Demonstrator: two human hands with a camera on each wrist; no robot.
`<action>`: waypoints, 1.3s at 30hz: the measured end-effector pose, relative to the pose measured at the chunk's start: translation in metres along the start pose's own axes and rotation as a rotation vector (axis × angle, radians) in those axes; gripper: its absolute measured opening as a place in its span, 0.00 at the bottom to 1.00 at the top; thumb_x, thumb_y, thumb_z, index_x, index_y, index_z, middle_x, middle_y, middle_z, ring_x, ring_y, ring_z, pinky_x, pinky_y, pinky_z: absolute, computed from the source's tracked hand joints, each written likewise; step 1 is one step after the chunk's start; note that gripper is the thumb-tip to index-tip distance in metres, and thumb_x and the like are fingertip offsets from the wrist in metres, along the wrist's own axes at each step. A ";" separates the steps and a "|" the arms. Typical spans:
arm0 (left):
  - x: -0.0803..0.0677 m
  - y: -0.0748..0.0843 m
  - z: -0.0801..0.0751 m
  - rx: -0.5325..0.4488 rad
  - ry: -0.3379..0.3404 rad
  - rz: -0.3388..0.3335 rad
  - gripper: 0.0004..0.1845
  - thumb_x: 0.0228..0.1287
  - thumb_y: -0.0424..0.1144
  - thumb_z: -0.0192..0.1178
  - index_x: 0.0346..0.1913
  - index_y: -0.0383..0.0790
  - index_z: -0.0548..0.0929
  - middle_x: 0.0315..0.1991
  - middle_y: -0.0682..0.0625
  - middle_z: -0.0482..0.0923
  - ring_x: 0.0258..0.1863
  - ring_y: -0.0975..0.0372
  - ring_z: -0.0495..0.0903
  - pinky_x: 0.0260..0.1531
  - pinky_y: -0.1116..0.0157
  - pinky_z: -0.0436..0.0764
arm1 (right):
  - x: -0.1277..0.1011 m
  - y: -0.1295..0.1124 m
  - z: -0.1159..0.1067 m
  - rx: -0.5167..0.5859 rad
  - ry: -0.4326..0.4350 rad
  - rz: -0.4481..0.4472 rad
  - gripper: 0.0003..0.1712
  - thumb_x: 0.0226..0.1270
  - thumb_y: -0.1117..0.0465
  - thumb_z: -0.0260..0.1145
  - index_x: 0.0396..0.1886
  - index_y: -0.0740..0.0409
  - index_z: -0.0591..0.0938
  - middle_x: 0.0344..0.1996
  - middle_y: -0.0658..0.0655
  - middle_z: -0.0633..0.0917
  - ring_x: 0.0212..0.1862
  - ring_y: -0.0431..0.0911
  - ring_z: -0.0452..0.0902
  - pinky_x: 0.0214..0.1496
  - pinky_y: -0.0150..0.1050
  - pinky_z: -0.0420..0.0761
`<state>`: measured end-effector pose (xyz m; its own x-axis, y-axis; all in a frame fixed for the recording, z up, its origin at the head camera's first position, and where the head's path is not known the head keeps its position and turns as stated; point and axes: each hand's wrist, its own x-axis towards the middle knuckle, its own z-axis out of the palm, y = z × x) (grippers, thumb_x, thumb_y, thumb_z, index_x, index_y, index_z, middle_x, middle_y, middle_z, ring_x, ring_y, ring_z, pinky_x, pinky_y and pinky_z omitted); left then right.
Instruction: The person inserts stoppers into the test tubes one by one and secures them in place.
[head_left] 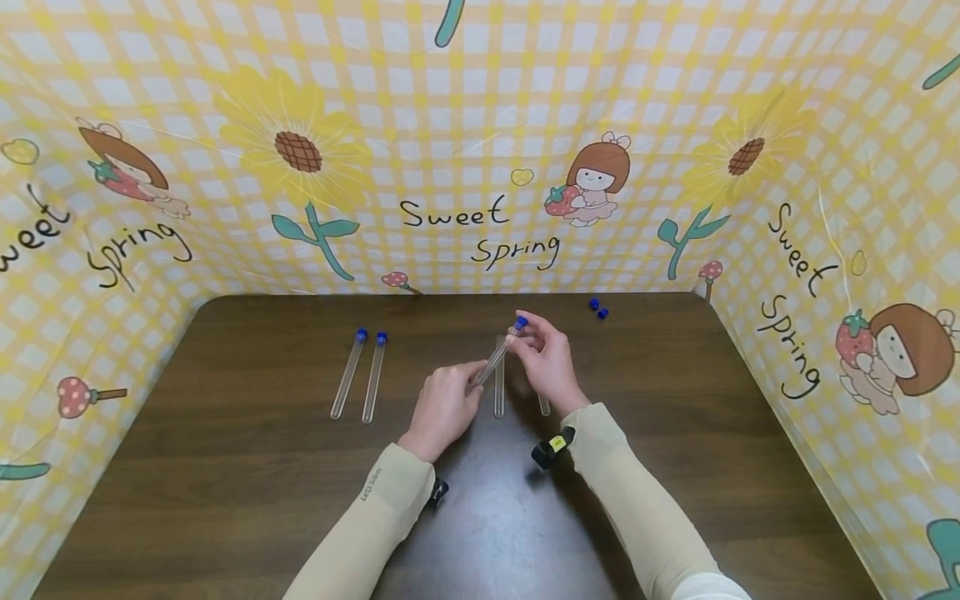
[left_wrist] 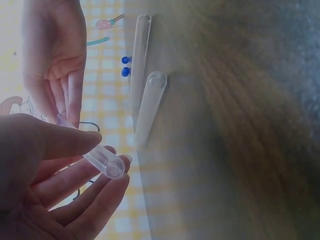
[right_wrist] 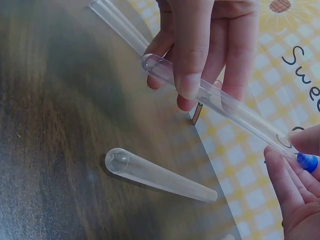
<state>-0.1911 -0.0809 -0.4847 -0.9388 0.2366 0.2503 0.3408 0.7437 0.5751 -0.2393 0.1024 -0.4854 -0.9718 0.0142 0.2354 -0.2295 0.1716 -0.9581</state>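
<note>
A clear test tube (right_wrist: 235, 112) is held at a slant above the table between both hands. My left hand (head_left: 444, 408) grips it near its rounded lower end, thumb on one side and fingers on the other. At its upper end my right hand (head_left: 547, 358) pinches the blue cap (right_wrist: 307, 162) at the tube's mouth. Below them on the table lies an uncapped tube (head_left: 499, 392). Another tube (head_left: 544, 405) lies mostly hidden under the right hand in the head view; the left wrist view shows both lying tubes.
Two blue-capped test tubes (head_left: 367, 383) lie side by side on the left of the brown table (head_left: 225, 467). Two loose blue caps (head_left: 598, 309) sit near the back edge on the right. Yellow checked cloth (head_left: 420, 108) hangs around the back and sides.
</note>
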 end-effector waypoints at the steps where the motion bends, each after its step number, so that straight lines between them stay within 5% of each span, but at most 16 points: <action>1: 0.000 0.000 0.000 0.002 0.002 0.001 0.19 0.64 0.30 0.69 0.58 0.40 0.86 0.35 0.49 0.86 0.24 0.63 0.78 0.23 0.61 0.78 | 0.000 0.000 0.000 0.004 -0.001 0.002 0.26 0.68 0.70 0.71 0.65 0.63 0.79 0.46 0.65 0.86 0.42 0.51 0.85 0.46 0.38 0.83; 23: 0.004 -0.001 -0.004 -0.010 -0.022 -0.005 0.19 0.65 0.30 0.68 0.60 0.39 0.85 0.38 0.47 0.87 0.21 0.63 0.75 0.18 0.65 0.73 | 0.003 0.005 -0.005 0.004 0.005 -0.020 0.25 0.68 0.68 0.71 0.64 0.61 0.79 0.46 0.60 0.87 0.47 0.52 0.84 0.50 0.35 0.81; 39: 0.004 -0.001 -0.008 -0.023 0.000 -0.021 0.19 0.65 0.30 0.68 0.59 0.39 0.85 0.38 0.48 0.87 0.21 0.64 0.76 0.19 0.64 0.74 | 0.003 0.005 -0.010 -0.007 0.009 0.006 0.25 0.73 0.60 0.68 0.66 0.61 0.77 0.51 0.62 0.84 0.54 0.54 0.81 0.61 0.49 0.75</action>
<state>-0.1951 -0.0859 -0.4783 -0.9459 0.2210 0.2374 0.3216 0.7342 0.5979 -0.2431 0.1131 -0.4877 -0.9727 0.0242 0.2307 -0.2229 0.1779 -0.9585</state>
